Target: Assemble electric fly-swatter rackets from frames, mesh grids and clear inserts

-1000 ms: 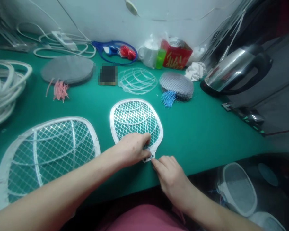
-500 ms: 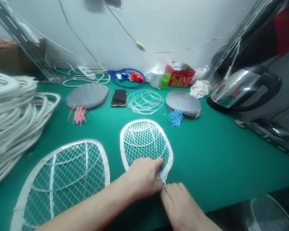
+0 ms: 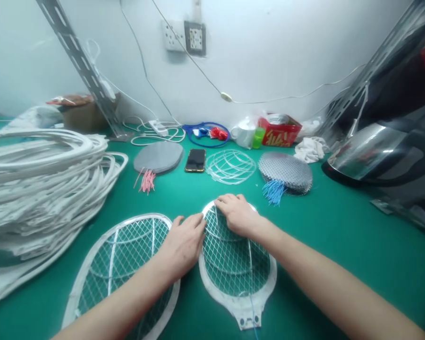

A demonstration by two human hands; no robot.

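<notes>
A white racket-shaped frame with a wire mesh grid (image 3: 235, 269) lies on the green table (image 3: 340, 236) in front of me, its short neck pointing toward me. My left hand (image 3: 182, 244) presses on the frame's left rim with fingers curled over the edge. My right hand (image 3: 238, 215) rests on the far top of the mesh, fingers bent and pressing down. A second, larger-looking mesh frame (image 3: 120, 264) lies just to the left, partly under my left forearm.
A tall stack of white frames (image 3: 35, 189) fills the left side. Farther back lie a grey mesh pile with pink wires (image 3: 157, 158), a phone (image 3: 196, 160), clear wire grids (image 3: 230, 166), a mesh pile with blue wires (image 3: 285, 172), a red box (image 3: 279, 132) and a steel kettle (image 3: 378, 151).
Both hands left the frame's neck: the left went to the left rim, the right to the far top of the mesh. The view tilted up, showing wall sockets.
</notes>
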